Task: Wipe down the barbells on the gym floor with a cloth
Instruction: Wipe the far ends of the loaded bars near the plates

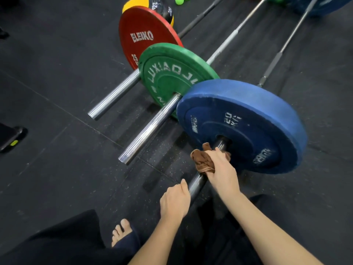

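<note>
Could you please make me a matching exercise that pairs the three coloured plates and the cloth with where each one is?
Things:
1. blue plate
2. green plate
3. red plate
4. brown cloth

Places:
A. farthest plate, marked ELEIKO
B. gripped by the right hand against the nearest bar
C. nearest plate, marked 20 KG
D. middle plate of the three

Pairs: 1-C, 2-D, 3-A, 4-B.

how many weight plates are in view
4: red plate farthest left, green plate in front of it, blue plate nearest, a second blue plate cut off top right. More may be hidden.
</note>
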Demonstrator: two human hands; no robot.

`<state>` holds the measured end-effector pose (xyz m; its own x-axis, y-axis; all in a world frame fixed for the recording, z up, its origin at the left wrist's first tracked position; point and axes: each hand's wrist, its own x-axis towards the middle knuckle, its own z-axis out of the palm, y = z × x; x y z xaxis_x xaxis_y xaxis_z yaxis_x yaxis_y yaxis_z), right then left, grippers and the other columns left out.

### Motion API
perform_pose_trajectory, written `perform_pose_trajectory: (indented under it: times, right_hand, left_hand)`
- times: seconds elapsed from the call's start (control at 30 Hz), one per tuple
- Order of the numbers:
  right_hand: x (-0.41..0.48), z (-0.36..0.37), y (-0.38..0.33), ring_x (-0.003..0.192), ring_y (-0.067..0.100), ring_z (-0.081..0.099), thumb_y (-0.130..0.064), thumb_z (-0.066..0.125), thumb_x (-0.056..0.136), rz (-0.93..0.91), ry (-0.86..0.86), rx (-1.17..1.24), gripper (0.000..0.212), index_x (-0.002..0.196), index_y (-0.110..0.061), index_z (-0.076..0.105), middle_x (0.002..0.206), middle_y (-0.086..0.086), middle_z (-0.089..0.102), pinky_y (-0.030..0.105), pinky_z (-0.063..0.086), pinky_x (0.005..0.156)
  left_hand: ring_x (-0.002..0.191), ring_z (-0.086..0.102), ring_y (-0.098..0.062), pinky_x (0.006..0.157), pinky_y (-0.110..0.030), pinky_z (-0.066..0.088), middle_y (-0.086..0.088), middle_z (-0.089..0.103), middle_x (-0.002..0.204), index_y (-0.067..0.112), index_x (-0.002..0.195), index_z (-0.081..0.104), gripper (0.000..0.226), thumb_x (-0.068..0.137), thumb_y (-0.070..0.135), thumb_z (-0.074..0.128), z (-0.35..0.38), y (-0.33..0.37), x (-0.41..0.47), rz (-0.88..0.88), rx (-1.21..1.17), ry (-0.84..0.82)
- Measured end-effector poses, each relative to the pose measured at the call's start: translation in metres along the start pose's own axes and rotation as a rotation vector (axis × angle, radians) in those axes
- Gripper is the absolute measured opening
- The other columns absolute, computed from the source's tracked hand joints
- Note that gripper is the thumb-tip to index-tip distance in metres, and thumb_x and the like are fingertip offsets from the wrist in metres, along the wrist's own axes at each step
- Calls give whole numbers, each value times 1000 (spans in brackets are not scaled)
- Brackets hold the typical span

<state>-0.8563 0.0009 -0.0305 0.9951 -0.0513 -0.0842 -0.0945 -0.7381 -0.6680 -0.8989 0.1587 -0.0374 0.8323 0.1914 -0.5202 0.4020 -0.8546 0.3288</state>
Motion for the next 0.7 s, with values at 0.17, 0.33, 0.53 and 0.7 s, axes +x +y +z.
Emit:
perform_pose_trajectory:
  times: [0.17, 0.33, 0.53, 0.7]
  right_hand:
    - [-21, 32, 5, 148, 23, 38, -10, 76, 82, -204, -171, -55, 53, 131, -22, 61, 143, 1, 57, 45, 46, 112]
    - [3, 14, 18, 150, 18, 34, -12, 73, 88, -145, -84, 43, 49, 132, -28, 57, 146, -2, 53, 40, 50, 105]
    - [-3, 16, 23, 144, 23, 41, -11, 74, 86, -193, -83, -8, 52, 134, -24, 58, 140, 2, 55, 46, 55, 98]
    - [-1, 10, 22, 148, 21, 36, -14, 74, 88, -182, -98, 36, 49, 133, -25, 59, 144, -1, 54, 46, 50, 103]
  left_hand:
    - [107, 67, -37, 92, -41, 52, -16, 72, 115, 10, 109, 72, 51, 108, 36, 27, 0, -4, -1, -29, -37, 3]
    - [106, 68, -35, 88, -37, 50, -16, 73, 111, 6, 107, 73, 56, 111, 34, 25, -1, 0, -5, -68, -22, 72]
    - [103, 68, -35, 86, -37, 48, -16, 74, 108, 6, 102, 74, 58, 111, 35, 25, 0, 4, -6, -87, -18, 103]
    - [101, 70, -33, 85, -36, 50, -14, 75, 106, 7, 102, 74, 57, 111, 33, 24, -2, 8, -10, -81, 39, 101]
